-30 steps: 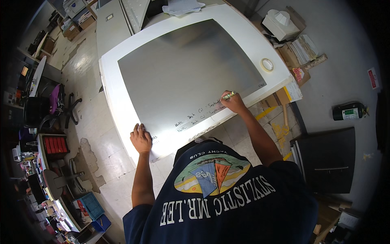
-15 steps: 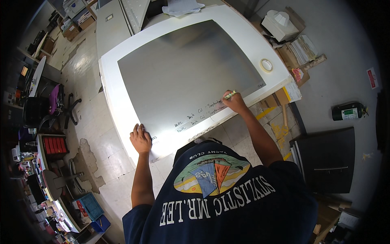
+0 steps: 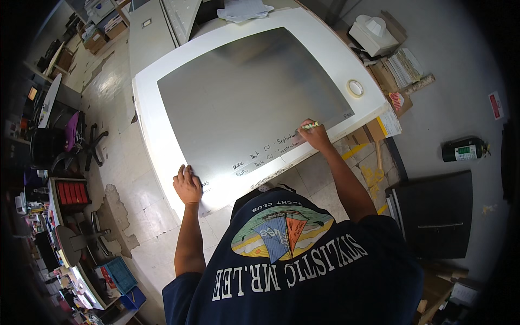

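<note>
A large grey metal sheet (image 3: pixel 244 86) lies on the white table (image 3: pixel 149 108), its near edge lined with dark handwriting in two rows. In my right hand (image 3: pixel 315 135) is a light green marker pen (image 3: pixel 310 125), pinched between the fingers, its tip at the end of the upper row of writing. The hand rests on the sheet close to its near right edge. My left hand (image 3: pixel 188 185) lies palm down at the sheet's near left corner, fingers a little apart and holding nothing. Some writing beside it is partly covered.
A roll of masking tape (image 3: pixel 355 88) lies on the table's right border. Crumpled paper (image 3: pixel 244 10) sits at the far edge. To the right are a box with stacked papers (image 3: pixel 405 66) and a fire extinguisher (image 3: pixel 466 149). An office chair (image 3: pixel 59 143) stands at the left.
My right hand and the marker pen have shifted very slightly to the right, and the pen lies flatter. My left hand stays in place.
</note>
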### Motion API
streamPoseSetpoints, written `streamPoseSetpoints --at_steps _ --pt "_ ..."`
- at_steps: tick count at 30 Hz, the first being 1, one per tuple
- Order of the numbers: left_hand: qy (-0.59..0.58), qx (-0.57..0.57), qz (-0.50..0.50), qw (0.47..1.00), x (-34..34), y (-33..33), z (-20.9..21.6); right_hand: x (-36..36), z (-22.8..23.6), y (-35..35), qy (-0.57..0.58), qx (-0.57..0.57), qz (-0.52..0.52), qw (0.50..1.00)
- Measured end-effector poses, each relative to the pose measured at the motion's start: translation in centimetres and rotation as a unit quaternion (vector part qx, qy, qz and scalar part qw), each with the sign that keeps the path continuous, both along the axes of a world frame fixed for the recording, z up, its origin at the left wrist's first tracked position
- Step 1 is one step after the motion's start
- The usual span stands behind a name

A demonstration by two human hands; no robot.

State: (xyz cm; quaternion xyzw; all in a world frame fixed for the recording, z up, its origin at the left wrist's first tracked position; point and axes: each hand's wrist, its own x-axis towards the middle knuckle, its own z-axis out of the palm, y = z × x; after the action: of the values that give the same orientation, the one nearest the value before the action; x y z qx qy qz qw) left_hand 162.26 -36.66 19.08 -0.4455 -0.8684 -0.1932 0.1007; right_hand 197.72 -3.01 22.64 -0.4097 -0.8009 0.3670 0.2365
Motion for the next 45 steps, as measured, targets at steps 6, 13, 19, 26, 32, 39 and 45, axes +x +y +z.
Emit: streamPoseSetpoints --at_steps 6,13,19,26,32,39,45 --pt "0.007 -0.001 -0.002 1.0 0.0 0.0 0.1 0.1 -0.2 0.1 0.025 0.012 0.008 1.0" --pt "0.006 0.011 -0.012 1.0 0.0 -0.2 -0.1 0.6 -0.7 0.5 0.076 -0.077 -0.034 0.993" --pt "-0.003 0.028 -0.031 0.999 -0.3 -0.1 -0.2 5.1 0.1 4.6 0.116 -0.037 -0.181 0.976" --pt "-0.03 -0.044 -0.02 0.998 -0.3 0.8 1.8 13.3 -0.7 12.6 0.131 -0.046 -0.248 0.959" --pt "-0.065 -0.128 0.001 0.99 0.5 2.2 3.2 15.0 -3.4 16.4 0.188 -0.127 -0.129 0.965" --pt "-0.099 -0.215 0.026 0.971 0.1 3.5 4.6 14.6 -1.8 16.5 0.099 -0.054 -0.02 0.993" --pt "-0.149 -0.289 0.065 0.943 0.3 5.0 5.3 14.6 -0.5 16.5 0.088 -0.116 -0.024 0.989"
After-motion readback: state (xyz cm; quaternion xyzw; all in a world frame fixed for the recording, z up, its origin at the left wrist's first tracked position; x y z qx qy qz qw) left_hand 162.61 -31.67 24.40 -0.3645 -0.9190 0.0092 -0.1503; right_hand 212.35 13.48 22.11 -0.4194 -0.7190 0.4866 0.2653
